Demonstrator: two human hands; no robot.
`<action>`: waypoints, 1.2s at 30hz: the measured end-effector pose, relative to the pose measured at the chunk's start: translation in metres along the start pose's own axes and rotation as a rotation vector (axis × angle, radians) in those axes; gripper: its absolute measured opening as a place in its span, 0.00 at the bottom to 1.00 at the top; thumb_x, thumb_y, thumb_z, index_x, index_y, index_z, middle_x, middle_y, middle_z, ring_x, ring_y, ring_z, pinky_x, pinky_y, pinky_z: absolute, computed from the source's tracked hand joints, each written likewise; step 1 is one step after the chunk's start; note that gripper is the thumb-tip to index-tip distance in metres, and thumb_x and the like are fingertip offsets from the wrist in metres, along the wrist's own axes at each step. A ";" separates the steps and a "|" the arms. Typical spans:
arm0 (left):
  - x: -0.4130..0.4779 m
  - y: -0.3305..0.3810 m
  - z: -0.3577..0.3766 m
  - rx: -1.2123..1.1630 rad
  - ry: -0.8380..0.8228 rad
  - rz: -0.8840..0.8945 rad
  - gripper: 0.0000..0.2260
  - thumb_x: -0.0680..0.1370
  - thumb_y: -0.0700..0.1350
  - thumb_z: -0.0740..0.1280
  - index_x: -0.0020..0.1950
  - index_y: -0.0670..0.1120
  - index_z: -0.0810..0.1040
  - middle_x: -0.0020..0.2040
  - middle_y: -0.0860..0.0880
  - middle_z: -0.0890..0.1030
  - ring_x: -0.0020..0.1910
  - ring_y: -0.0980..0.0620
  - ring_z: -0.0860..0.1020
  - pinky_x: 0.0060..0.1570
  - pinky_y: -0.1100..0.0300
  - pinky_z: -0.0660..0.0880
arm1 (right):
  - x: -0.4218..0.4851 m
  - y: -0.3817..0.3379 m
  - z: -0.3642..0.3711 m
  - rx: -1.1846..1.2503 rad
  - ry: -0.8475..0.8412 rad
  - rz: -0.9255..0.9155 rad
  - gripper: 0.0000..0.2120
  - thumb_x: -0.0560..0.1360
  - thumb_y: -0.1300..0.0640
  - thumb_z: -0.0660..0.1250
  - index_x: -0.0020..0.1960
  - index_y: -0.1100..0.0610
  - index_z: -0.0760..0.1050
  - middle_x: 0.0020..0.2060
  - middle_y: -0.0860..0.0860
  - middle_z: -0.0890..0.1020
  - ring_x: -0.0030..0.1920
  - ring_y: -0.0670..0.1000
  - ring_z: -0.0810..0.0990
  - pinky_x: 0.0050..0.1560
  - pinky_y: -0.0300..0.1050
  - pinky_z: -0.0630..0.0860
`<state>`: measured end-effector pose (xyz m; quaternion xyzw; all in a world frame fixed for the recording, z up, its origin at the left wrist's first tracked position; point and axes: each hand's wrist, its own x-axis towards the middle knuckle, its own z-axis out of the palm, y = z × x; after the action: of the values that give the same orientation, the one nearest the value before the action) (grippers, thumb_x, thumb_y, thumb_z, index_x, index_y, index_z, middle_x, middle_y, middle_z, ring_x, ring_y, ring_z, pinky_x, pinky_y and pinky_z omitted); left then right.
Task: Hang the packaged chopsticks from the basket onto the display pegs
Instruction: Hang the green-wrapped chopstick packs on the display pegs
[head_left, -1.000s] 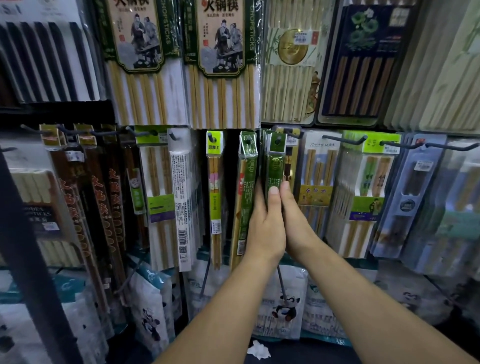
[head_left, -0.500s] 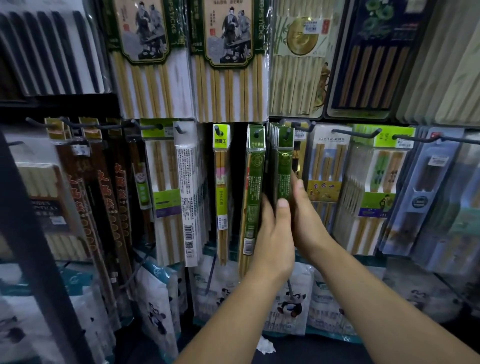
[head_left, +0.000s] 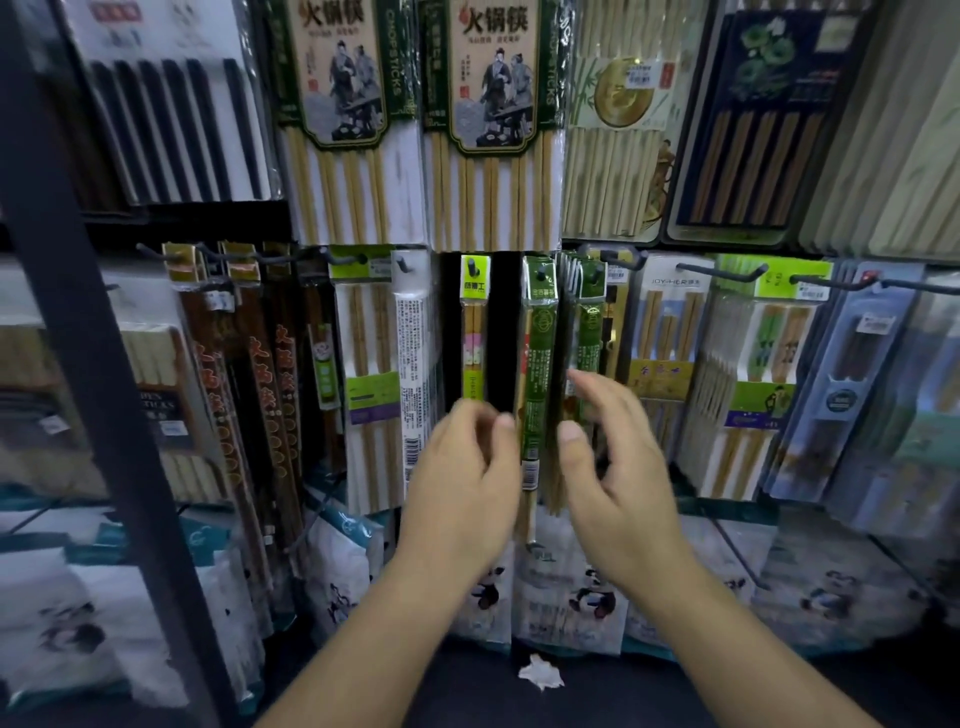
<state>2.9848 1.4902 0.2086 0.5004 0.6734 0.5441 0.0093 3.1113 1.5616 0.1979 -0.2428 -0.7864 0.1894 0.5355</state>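
Both empty: left grip and right grip are hovering wide, hung green pack between them; I'm judging another basket pick is coming next.

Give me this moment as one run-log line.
left hand: open, empty | right hand: open, empty | narrow green plastic-wrapped chopstick pack: hanging on black peg, between hands

Our single head-worn view, close against the display pegs.
We look forward and a little downward, square onto the hanging chopstick packs. Both forearms enter from the bottom edge, with the left hand and right hand at mid-frame. Through the wide lens, a dark post leans across our left edge.
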 end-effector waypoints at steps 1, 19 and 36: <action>0.013 0.001 0.002 -0.068 -0.007 0.014 0.10 0.85 0.55 0.59 0.60 0.53 0.76 0.55 0.54 0.81 0.54 0.60 0.78 0.53 0.61 0.75 | 0.001 -0.003 0.006 0.040 -0.041 0.048 0.24 0.83 0.45 0.54 0.78 0.46 0.62 0.73 0.38 0.66 0.74 0.39 0.63 0.73 0.43 0.63; 0.063 -0.010 0.053 -0.664 -0.266 -0.204 0.22 0.88 0.52 0.53 0.82 0.50 0.61 0.79 0.55 0.66 0.68 0.67 0.67 0.48 0.86 0.64 | 0.051 0.020 0.063 0.526 -0.034 0.513 0.24 0.85 0.41 0.49 0.80 0.39 0.54 0.68 0.32 0.63 0.61 0.25 0.65 0.60 0.27 0.60; 0.013 -0.034 -0.052 0.022 -0.168 -0.047 0.12 0.85 0.54 0.60 0.44 0.57 0.79 0.37 0.56 0.83 0.38 0.62 0.79 0.40 0.60 0.77 | -0.015 -0.028 0.023 0.121 0.118 0.214 0.18 0.81 0.47 0.60 0.71 0.40 0.70 0.67 0.35 0.74 0.67 0.37 0.73 0.66 0.44 0.74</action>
<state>2.9267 1.4646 0.2111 0.5282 0.6878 0.4925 0.0730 3.0892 1.5292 0.1940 -0.3031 -0.7105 0.2778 0.5711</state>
